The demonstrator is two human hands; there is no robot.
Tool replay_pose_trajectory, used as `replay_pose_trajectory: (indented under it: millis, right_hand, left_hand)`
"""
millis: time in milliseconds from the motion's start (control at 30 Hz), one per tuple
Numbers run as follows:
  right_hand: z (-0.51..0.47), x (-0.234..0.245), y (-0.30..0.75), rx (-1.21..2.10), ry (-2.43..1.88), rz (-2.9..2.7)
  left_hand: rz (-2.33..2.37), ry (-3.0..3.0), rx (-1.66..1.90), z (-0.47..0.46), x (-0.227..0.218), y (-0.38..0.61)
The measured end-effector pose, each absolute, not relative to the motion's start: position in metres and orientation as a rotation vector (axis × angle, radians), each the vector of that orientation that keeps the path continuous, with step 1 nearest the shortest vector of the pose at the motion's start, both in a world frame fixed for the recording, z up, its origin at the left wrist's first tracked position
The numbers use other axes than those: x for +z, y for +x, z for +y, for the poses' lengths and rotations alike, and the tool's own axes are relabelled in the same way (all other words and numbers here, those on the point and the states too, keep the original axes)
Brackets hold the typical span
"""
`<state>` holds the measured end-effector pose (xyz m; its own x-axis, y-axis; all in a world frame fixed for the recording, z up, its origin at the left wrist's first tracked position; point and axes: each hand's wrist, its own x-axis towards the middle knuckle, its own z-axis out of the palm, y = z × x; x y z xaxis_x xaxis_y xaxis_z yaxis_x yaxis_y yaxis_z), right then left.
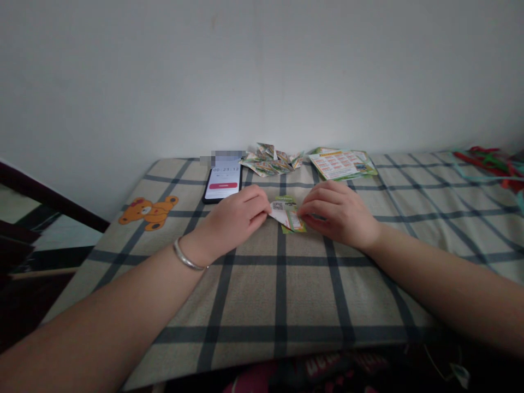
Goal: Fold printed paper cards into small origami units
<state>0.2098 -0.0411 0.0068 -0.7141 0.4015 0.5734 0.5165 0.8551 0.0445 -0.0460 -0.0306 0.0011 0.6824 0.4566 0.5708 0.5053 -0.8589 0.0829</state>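
Between my two hands lies a small printed paper [287, 214], green and white, partly folded over with slanted edges. My left hand [241, 212], with a silver bangle on its wrist, pinches the paper's left corner. At the right edge, my right hand [338, 212] has its fingers curled and closed on the paper. Behind them, near the wall, sits a loose cluster of folded paper pieces [270, 164]. To the right of that cluster is a stack of flat printed leaflets [341, 165], white, red and green.
A phone [223, 183] showing a running timer lies left of the folded pieces. Checked cloth [254, 295] covers the table, with a bear picture [149, 212] at left. Red and green strips [491, 161] lie far right. The wall [254, 76] rises behind the table.
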Motion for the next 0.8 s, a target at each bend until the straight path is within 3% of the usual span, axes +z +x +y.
replay_pose_trajectory:
  millis: [800]
  right_hand:
    - [-0.0382, 0.0046, 0.2073, -0.247, -0.543, -2.774]
  left_hand:
    - [-0.815, -2.967, -0.631, -0.029, -0.0051, -0.0432]
